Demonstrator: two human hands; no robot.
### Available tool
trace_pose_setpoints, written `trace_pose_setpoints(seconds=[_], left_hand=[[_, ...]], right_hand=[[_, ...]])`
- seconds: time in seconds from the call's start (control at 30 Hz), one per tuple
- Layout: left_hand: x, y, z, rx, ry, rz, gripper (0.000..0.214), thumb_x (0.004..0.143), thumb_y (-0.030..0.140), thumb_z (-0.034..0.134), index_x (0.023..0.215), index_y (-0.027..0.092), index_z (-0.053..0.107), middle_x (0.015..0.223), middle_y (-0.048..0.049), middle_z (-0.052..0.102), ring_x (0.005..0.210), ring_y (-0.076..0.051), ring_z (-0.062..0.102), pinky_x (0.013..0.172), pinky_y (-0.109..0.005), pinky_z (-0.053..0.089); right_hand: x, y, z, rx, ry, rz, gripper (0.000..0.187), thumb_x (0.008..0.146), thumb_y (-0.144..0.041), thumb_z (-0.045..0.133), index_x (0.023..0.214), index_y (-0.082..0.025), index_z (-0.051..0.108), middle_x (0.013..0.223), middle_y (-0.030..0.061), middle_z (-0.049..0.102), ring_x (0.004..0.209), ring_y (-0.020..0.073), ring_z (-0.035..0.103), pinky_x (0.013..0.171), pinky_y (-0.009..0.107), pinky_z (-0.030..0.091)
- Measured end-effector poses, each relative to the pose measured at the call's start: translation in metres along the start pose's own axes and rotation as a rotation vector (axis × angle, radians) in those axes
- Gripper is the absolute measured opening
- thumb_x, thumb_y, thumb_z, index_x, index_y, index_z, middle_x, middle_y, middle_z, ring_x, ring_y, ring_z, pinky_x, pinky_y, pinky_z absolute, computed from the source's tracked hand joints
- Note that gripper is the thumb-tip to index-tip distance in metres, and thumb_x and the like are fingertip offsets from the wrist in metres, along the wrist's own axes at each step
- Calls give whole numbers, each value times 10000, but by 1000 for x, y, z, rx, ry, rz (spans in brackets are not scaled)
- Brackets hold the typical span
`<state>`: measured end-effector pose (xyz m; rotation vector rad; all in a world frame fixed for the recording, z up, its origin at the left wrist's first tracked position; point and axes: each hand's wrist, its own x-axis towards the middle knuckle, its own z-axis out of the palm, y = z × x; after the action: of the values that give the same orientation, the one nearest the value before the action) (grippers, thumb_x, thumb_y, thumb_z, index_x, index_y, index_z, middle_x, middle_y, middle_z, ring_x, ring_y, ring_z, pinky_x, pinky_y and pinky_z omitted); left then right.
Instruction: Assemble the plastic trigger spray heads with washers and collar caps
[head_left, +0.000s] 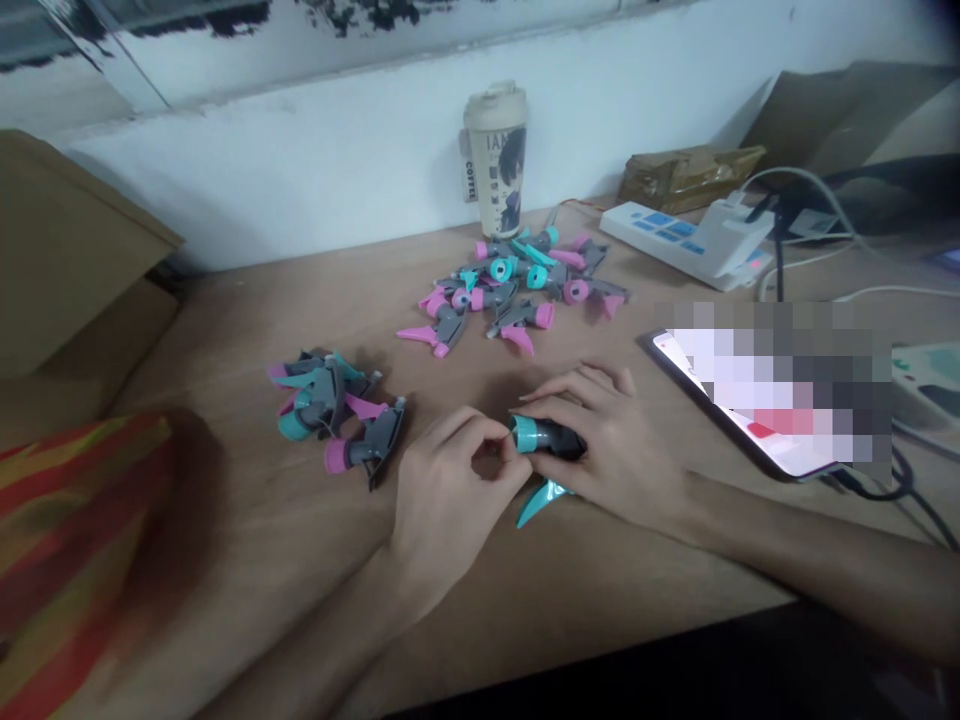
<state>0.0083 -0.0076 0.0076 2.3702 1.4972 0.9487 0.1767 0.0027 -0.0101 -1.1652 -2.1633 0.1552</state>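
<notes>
A trigger spray head (551, 438) with a grey body, teal collar and teal trigger lies on its side low over the table. My right hand (611, 445) is wrapped round its grey body. At the open end of the teal collar, my left hand (457, 480) has thumb and forefinger pinched together; whether something small sits between them is hidden. To the left is a small pile of grey spray heads (330, 400) with pink and teal parts. A larger group of similar spray heads (517, 285) lies farther back.
A coffee cup (499, 165) stands by the wall behind the larger group. On the right are a lit phone (742, 410), a white power strip (675, 240) with cables, and a taped brown package (686, 178). Cardboard (75, 250) and red-yellow striped material (82, 560) occupy the left.
</notes>
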Motion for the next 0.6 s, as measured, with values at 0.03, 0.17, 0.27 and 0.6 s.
trace_pose_setpoints(seconds=[0.03, 0.17, 0.27, 0.6], left_hand=[[1, -2, -1, 1, 6, 3, 106, 712, 110, 552, 646, 193, 556, 674, 21, 588, 618, -124, 542, 600, -238, 416], [8, -15, -9, 10, 90, -108, 85, 714, 151, 575, 642, 194, 588, 676, 10, 602, 622, -136, 555, 606, -250, 414], [15, -22, -17, -210, 102, -289, 82, 744, 224, 585, 682, 190, 627, 674, 11, 612, 575, -123, 547, 566, -242, 420], [18, -8, -23, -714, -241, -291, 149, 806, 222, 575, 681, 173, 638, 606, 30, 523, 538, -80, 470, 504, -175, 408]], right_hand=[[0, 0, 0, -12, 7, -1, 178, 765, -294, 613, 931, -234, 638, 973, 30, 641, 949, 202, 560, 957, 432, 276], [-1, 4, -4, -30, 78, 38, 249, 755, -440, 638, 839, -206, 636, 828, 37, 632, 861, 208, 565, 927, 435, 314], [0, 7, -7, 31, 107, 85, 340, 731, -528, 638, 869, -217, 641, 878, 49, 644, 907, 228, 568, 889, 433, 348], [0, 5, -8, 303, 36, 44, 360, 707, -449, 696, 1002, -268, 598, 982, -25, 697, 955, 193, 630, 1094, 496, 101]])
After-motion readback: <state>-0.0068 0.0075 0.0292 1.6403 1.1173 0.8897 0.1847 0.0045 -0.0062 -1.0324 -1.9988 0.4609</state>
